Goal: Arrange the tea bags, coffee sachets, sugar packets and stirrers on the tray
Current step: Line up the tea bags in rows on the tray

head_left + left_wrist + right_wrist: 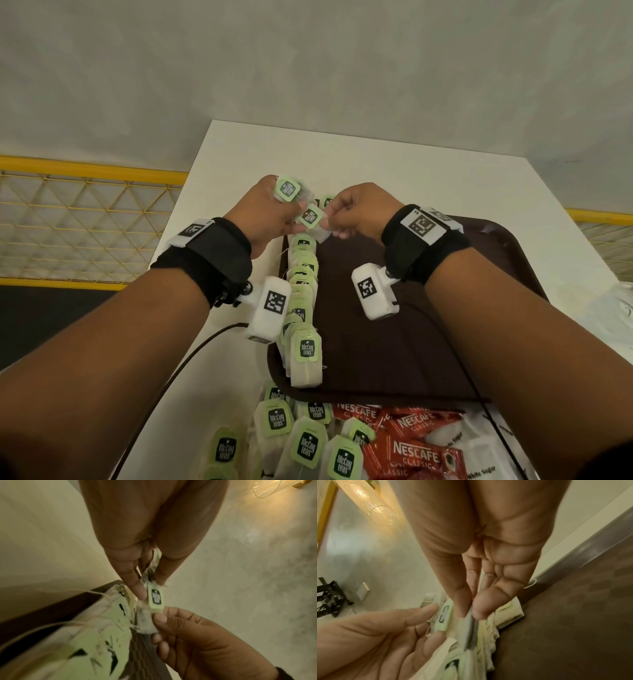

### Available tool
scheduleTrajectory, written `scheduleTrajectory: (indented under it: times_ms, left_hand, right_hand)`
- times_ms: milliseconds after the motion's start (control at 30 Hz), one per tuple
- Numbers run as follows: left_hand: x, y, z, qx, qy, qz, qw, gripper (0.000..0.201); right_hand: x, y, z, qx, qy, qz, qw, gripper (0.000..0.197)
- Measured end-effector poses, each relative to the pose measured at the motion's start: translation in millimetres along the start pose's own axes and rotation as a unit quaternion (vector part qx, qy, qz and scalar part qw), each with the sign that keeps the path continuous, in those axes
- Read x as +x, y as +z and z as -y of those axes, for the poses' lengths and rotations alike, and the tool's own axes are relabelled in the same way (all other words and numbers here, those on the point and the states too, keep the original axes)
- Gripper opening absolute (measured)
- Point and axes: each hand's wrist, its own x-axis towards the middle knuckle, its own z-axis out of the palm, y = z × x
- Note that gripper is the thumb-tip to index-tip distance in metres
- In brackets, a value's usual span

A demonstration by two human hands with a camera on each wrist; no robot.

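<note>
Tea bags (303, 308) are lined in an overlapping row along the left side of the brown tray (428, 342). At its far end one tea bag (313, 222) is pinched by the right hand (359, 214) — others are gripped in the left hand (265, 216). Loose bags and coffee sachets (407, 445) are heaped on the white surface (376, 161).

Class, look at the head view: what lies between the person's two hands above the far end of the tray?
A tea bag with a green tag, pinched by the left hand and right hand together. The head view shows it, above the row of tea bags along the tray's left edge.
</note>
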Motion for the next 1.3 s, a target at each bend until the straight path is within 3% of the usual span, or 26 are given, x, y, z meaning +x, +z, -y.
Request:
scheduleTrajectory:
  times_ms: [133,267,433,733,800,900,967,1067,1167,1300]
  left_hand:
    - [4,-5,2,0.004,0.001,-0.058,0.998,0.031]
    - [-1,-9,0,0.008,0.007,-0.031,0.999,0.011]
    - [-7,-11,-1,-0.001,-0.005,-0.031,1.0,0.012]
    - [-18,-7,-5,-0.034,-0.014,-0.014,0.999,0.011]
    - [-17,-6,-6,-0.054,-0.021,-0.017,0.998,0.01]
    - [-13,-4,-8,-0.102,-0.044,-0.027,0.993,0.034]
    - [-12,-1,-10,-0.108,-0.051,-0.024,0.993,0.031]
    - [-11,4,-10,-0.062,-0.05,-0.022,0.997,0.028]
    - [-13,10,-10,-0.007,-0.037,-0.017,0.999,0.03]
    - [-14,9,-8,0.035,-0.024,-0.048,0.998,0.04]
  right_hand:
    - [-2,-2,-13,0.099,0.091,-0.021,0.991,0.006]
    - [5,0,-22,0.074,0.125,-0.09,0.985,0.005]
    - [11,7,-18,0.131,0.174,-0.1,0.971,0.004]
    - [21,10,-16,0.056,0.196,-0.114,0.972,0.014]
    - [22,10,-20,0.044,0.179,-0.118,0.976,0.013]
    - [20,5,-25,0.028,0.134,-0.144,0.98,0.013]
    - [18,3,-21,-0.023,0.112,-0.173,0.978,0.011]
    - [13,4,-10,-0.081,0.023,-0.194,0.977,0.018]
    - [3,9,-1,-0.045,-0.045,-0.125,0.99,0.019]
    - [-2,10,-1,0.047,-0.04,-0.072,0.995,0.01]
